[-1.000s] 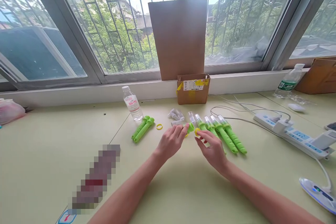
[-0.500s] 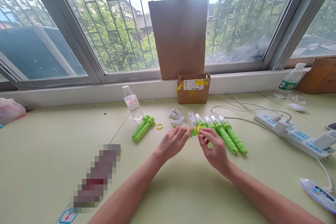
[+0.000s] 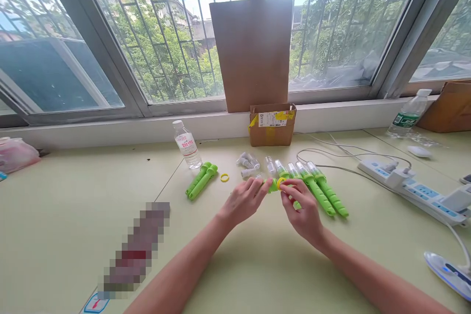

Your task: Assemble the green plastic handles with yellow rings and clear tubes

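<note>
My left hand (image 3: 245,200) is closed around a green plastic tube (image 3: 273,186); most of the tube is hidden by the fingers. Against its threaded right end, my right hand (image 3: 303,204) pinches a yellow ring (image 3: 280,183). Whether the ring is over the end or only touching it, I cannot tell. Just beyond the right hand lie several green tubes with clear caps (image 3: 316,189). Two green tubes without clear caps (image 3: 201,181) rest side by side to the left, with a loose yellow ring (image 3: 224,177) near them. Loose clear caps (image 3: 250,161) lie behind my hands.
A water bottle (image 3: 187,146) stands at the back left, and a small cardboard box (image 3: 272,133) by the sill. On the right are a power strip (image 3: 415,191) with cables, another bottle (image 3: 408,115) and a white oval device (image 3: 449,274). A blurred-out object (image 3: 136,250) lies front left.
Both hands stay nearly in place, still holding the green tube and the yellow ring together. The whole view has shifted very slightly.
</note>
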Available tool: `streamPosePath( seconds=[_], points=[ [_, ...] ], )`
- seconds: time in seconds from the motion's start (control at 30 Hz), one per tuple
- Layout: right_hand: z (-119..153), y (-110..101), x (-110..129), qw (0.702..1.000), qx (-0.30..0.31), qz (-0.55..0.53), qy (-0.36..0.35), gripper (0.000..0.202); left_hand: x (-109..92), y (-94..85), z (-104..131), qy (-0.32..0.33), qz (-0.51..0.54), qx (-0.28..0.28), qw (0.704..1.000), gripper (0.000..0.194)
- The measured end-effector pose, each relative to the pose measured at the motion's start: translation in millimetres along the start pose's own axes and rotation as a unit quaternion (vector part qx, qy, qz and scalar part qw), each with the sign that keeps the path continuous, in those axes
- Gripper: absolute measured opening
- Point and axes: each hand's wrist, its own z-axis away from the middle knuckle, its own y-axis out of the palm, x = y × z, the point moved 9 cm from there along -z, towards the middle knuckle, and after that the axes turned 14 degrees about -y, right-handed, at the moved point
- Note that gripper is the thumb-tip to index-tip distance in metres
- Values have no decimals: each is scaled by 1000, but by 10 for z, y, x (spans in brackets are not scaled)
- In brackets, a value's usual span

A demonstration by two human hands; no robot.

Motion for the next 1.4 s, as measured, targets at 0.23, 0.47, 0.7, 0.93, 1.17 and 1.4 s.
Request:
streamPosePath(
  seconds=[0.23, 0.47, 0.7, 0.93, 1.17, 1.4],
  points=[
    [-2, 8, -56, 1000, 4, -16, 4, 21, -15, -89, 2, -3, 42, -38, 998, 44],
    [7, 9, -73, 1000, 3, -15, 10, 18, 19, -112, 12, -16, 57, -47, 997, 40],
    [-1, 15, -66, 1000, 7, -1, 3, 14, 51, -37, 30, -14, 47, -26, 998, 41],
    [-33, 8, -85, 1000, 13, -24, 9, 13, 57, 9, 26, -13, 16, -6, 1000, 47],
    [-43, 22, -101, 999, 31, -32, 18, 11, 6, -15, 12, -2, 18, 12, 1000, 38],
    [-28, 56, -74, 998, 38, -47, 12, 13, 9, -61, 9, -13, 32, -4, 999, 33]
  ],
)
